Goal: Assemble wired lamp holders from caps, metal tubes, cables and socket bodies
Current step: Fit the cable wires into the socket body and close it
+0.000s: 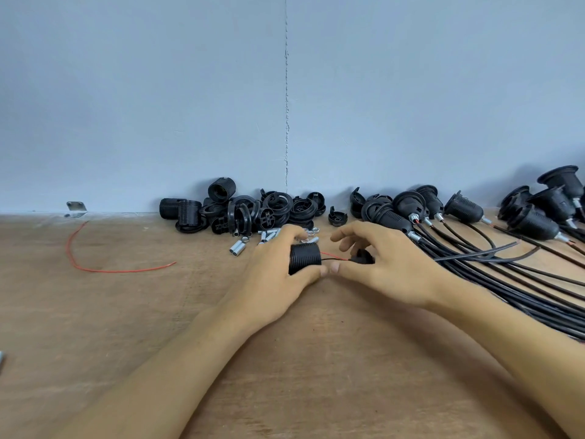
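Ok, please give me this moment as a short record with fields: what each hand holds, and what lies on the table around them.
left hand: grips a black threaded socket body
right hand: holds a small black cap, partly hidden
between them: thin red and black wires
behind hands: metal tubes, pile of loose black parts
right side: finished lamp holders with black cables
left side: loose red wire
surface: wooden table

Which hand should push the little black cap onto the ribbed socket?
Probably the right hand: it holds the cap right beside the socket, which the left hand grips.
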Demonstrator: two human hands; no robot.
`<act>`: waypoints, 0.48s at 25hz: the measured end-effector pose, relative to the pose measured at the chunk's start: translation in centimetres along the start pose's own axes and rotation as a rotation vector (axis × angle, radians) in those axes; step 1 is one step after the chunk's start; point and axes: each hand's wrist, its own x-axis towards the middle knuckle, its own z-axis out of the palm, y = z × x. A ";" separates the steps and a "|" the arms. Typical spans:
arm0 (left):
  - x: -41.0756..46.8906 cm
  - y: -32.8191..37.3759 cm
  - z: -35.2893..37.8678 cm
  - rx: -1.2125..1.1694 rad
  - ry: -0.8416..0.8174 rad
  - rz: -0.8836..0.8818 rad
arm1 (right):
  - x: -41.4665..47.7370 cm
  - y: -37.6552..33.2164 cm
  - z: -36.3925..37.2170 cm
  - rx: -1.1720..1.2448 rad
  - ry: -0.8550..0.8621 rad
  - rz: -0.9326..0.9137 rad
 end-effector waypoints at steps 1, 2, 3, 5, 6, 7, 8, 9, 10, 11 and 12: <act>0.1 -0.2 0.0 -0.015 0.019 -0.028 | 0.2 0.3 -0.8 0.005 -0.097 0.047; 0.2 -0.3 0.0 -0.020 0.038 -0.041 | 0.3 0.6 -1.6 0.008 -0.184 0.086; 0.3 -0.3 0.0 -0.026 0.050 -0.044 | 0.3 1.0 -2.2 0.018 -0.241 0.111; 0.3 -0.1 0.0 -0.043 0.069 -0.028 | 0.4 1.5 -2.7 0.093 -0.250 0.129; 0.3 0.0 -0.1 -0.056 0.086 -0.013 | 0.5 1.7 -2.7 0.157 -0.228 0.134; 0.3 0.1 -0.1 -0.076 0.104 0.000 | 0.6 1.8 -2.7 0.220 -0.213 0.139; 0.2 0.1 -0.3 -0.103 0.118 0.012 | 0.7 1.9 -2.6 0.260 -0.212 0.139; 0.2 0.2 -0.4 -0.125 0.125 0.019 | 0.7 1.9 -2.5 0.273 -0.226 0.132; 0.2 0.2 -0.4 -0.140 0.125 0.020 | 0.6 1.8 -2.5 0.273 -0.250 0.120; 0.2 0.3 -0.4 -0.155 0.120 0.014 | 0.6 1.7 -2.5 0.274 -0.275 0.107; 0.2 0.4 -0.3 -0.179 0.108 0.003 | 0.5 1.6 -2.6 0.285 -0.294 0.096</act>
